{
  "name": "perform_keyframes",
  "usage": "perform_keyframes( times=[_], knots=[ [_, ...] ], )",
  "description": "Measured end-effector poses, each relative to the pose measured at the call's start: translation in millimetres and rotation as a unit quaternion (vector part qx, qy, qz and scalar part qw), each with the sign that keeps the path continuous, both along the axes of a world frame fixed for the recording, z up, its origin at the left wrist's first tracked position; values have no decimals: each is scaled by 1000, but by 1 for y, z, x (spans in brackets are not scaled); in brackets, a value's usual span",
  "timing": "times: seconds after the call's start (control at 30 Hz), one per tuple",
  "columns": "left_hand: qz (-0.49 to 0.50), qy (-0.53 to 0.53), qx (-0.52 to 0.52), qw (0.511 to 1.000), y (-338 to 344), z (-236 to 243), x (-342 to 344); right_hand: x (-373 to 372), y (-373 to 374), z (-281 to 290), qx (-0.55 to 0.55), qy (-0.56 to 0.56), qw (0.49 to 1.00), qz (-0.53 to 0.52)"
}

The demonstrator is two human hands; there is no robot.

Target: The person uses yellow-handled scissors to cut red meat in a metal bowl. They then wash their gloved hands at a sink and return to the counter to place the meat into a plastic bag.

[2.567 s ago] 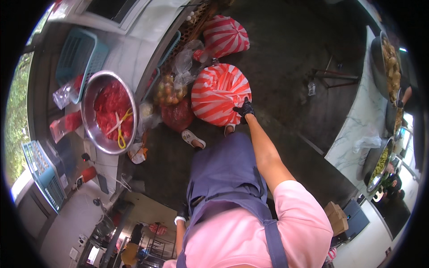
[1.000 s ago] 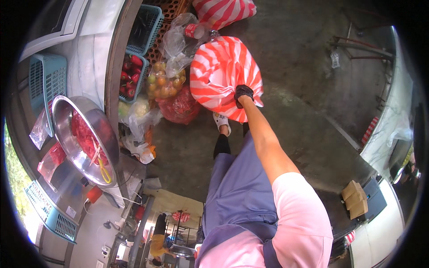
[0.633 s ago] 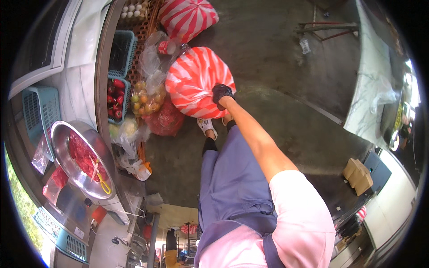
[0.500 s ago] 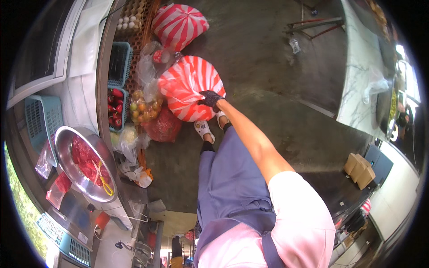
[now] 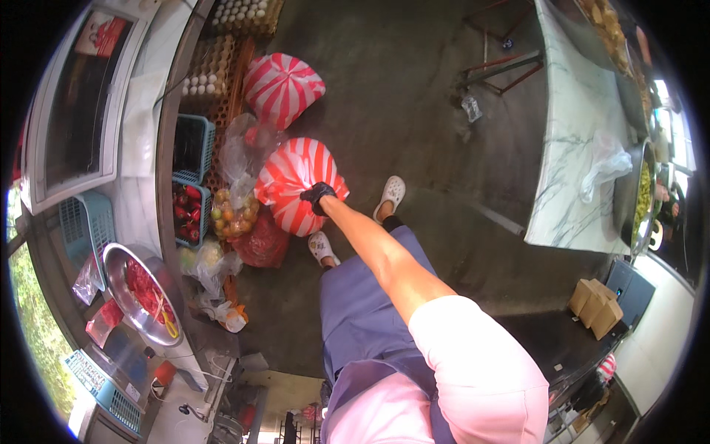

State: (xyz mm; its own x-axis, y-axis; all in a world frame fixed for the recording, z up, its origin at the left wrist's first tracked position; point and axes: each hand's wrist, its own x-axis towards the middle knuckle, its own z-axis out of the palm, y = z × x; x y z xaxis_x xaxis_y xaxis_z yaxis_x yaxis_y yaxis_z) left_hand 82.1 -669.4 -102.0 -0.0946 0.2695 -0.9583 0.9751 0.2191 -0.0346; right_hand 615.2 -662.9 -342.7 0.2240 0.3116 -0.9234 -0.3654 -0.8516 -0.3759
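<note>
A full plastic bag with red and white stripes rests on the floor against the goods at the left. My right hand, in a black glove, is closed on the gathered top of this bag. The arm reaches down and forward to it. My left hand does not show. Behind lies a second striped bag, apart from my hand. Beside the held bag are a clear bag of orange and green round produce and a red net-like bag.
Blue crates, one with red peppers, and egg trays line the left side. A metal bowl with red pieces and yellow-handled scissors stands on the counter. At the right is a marble-patterned table.
The view has shifted, so the room sits lower in the picture. My right foot has stepped out to the right. My right hand stays on the striped bag, nearer its middle.
</note>
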Motion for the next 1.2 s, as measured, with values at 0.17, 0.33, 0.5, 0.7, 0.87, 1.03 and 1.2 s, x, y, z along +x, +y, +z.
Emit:
perform_keyframes(
  times=[0.17, 0.33, 0.5, 0.7, 0.87, 1.03, 1.2],
  knots=[
    [1, -5, 8, 1000, -56, 3, 53, 25, -37, -16, 43, -96, 929, 355],
    [-17, -44, 15, 999, -93, 10, 95, 83, -115, 28, 23, -42, 999, 26],
    [-47, -81, 12, 996, -100, 20, 128, 147, -238, 65, -43, -95, 994, -37],
    [-96, -107, 1, 990, -88, 13, 138, 196, -377, 86, -179, -177, 961, -117],
    [-295, -140, -16, 945, -40, 13, 127, 243, -440, 125, -236, -123, 960, -83],
    [-275, -145, -12, 950, 38, 30, 132, 249, -512, 81, -255, -196, 924, -209],
    [139, -25, 53, 989, 48, 58, 198, 276, -535, 48, -318, -200, 915, -148]
  ],
)
